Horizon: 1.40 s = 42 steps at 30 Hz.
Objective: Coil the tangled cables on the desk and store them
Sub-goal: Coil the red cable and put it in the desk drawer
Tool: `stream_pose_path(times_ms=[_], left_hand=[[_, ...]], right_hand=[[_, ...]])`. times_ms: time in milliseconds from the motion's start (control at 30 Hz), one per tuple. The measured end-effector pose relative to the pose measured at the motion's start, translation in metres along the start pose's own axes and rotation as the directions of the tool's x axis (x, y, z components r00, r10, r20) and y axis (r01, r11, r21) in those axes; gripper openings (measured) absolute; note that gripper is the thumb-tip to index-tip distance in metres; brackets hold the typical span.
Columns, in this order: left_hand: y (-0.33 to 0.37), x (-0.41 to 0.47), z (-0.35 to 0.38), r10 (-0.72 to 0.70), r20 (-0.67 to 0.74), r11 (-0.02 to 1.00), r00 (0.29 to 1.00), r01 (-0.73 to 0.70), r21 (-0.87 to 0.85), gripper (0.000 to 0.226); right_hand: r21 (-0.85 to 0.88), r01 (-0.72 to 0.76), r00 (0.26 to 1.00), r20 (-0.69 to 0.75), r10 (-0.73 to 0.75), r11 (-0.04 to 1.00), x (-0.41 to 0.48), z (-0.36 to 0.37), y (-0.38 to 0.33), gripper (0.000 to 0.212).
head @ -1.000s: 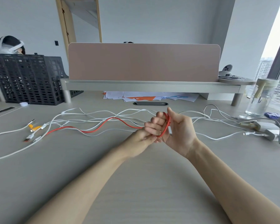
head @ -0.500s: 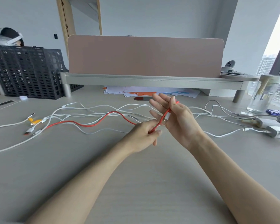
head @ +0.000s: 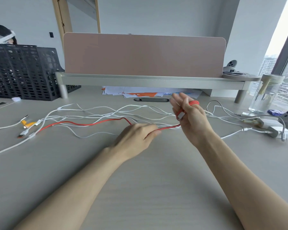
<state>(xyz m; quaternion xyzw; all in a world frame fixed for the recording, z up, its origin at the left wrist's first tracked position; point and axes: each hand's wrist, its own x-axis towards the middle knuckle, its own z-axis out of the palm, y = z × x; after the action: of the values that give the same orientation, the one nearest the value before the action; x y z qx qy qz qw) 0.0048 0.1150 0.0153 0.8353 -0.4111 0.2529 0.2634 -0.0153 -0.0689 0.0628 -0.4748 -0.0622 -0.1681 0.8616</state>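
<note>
Right hand (head: 192, 120) is raised over the desk centre. Its fingers are fairly straight with narrow gaps, the red cable (head: 90, 124) is wound in a few loops round them, and the thumb pins the silver plug against the finger bases. Left hand (head: 136, 136) sits low at the right hand's 8 o'clock, thumb and curled fingers pinching the same cable just above the desk (head: 140, 188). From there the red run trails toward 9 o'clock, lying among the white cables (head: 96, 116), which sprawl tangled from 9 to 3 o'clock.

Containers:
- Black mesh crate (head: 23, 72) at 10 o'clock; can't tell the contents through the holes.
- Clear jar (head: 264, 97) with a pale lid at 2 o'clock, a pale stick-like piece leaning inside; can't tell the liquid level.

White chargers (head: 271, 128) lie at 3 o'clock, near the jar. Papers (head: 148, 92) lie at 12 o'clock under the shelf riser (head: 148, 80).
</note>
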Motion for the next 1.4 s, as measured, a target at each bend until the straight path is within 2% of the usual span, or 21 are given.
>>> stream_pose_path(times_ms=[133,233,333,400,467,533,600,667,700,800,967,1133,1200,1300,1400], left_hand=[[0.002,0.005,-0.013,0.191,-0.145,0.964,0.971,-0.158,0.215,0.029],[0.003,0.004,-0.019,0.237,-0.187,0.945,0.953,-0.181,0.272,0.034],[0.003,0.003,-0.020,0.270,-0.192,0.929,0.944,-0.203,0.310,0.039],[0.003,0.004,-0.020,0.283,-0.206,0.924,0.937,-0.209,0.320,0.036],[0.002,0.005,-0.020,0.283,-0.219,0.926,0.934,-0.207,0.316,0.031],[0.002,0.004,-0.019,0.263,-0.247,0.938,0.933,-0.186,0.293,0.035],[0.002,0.005,-0.021,0.211,-0.287,0.959,0.934,-0.141,0.246,0.042],[-0.002,0.006,-0.024,0.131,-0.322,0.980,0.937,-0.073,0.186,0.043],[-0.005,0.006,-0.026,0.091,-0.336,0.987,0.937,-0.041,0.153,0.043],[-0.011,0.005,-0.026,0.029,-0.349,0.995,0.937,0.007,0.102,0.040],[-0.013,0.006,-0.026,-0.005,-0.344,0.999,0.939,0.021,0.044,0.036],[-0.017,0.005,-0.020,-0.051,-0.246,0.998,0.968,0.056,0.012,0.034],[-0.018,0.004,-0.019,-0.057,-0.224,0.998,0.973,0.055,-0.011,0.028],[-0.012,0.003,-0.017,-0.138,-0.193,0.983,0.971,0.110,-0.148,0.018],[-0.006,0.005,-0.018,-0.243,-0.171,0.945,0.955,0.193,-0.264,0.021]], right_hand=[[-0.142,-0.077,0.991,0.100,0.092,0.987,-0.003,-0.001,0.007,0.018],[-0.260,-0.054,0.982,0.163,0.099,0.964,-0.006,-0.002,0.013,0.018],[-0.385,-0.023,0.977,0.188,0.103,0.923,-0.009,0.000,0.019,0.031],[-0.470,-0.008,0.964,0.231,0.132,0.882,-0.016,0.005,0.019,0.030],[-0.570,0.089,0.941,0.318,0.119,0.817,-0.020,0.008,0.019,0.058],[-0.652,0.154,0.937,0.334,0.100,0.742,-0.022,0.011,0.022,0.064],[-0.702,0.154,0.937,0.327,0.122,0.696,-0.018,0.008,0.030,0.059],[-0.719,0.059,0.937,0.279,0.210,0.692,-0.016,0.008,0.036,0.047],[-0.699,-0.015,0.920,0.270,0.285,0.715,-0.015,0.008,0.039,0.048],[-0.611,-0.213,0.832,0.296,0.470,0.762,-0.020,0.014,0.035,0.062],[-0.648,-0.273,0.778,0.286,0.559,0.711,-0.025,0.023,0.020,0.082],[-0.697,-0.305,0.723,0.274,0.634,0.649,-0.028,0.024,0.014,0.088],[-0.714,-0.297,0.723,0.265,0.637,0.634,-0.030,0.026,0.014,0.088],[-0.744,-0.225,0.777,0.252,0.577,0.629,-0.030,0.027,0.015,0.083],[-0.702,-0.198,0.824,0.260,0.504,0.685,-0.028,0.026,0.017,0.078]])
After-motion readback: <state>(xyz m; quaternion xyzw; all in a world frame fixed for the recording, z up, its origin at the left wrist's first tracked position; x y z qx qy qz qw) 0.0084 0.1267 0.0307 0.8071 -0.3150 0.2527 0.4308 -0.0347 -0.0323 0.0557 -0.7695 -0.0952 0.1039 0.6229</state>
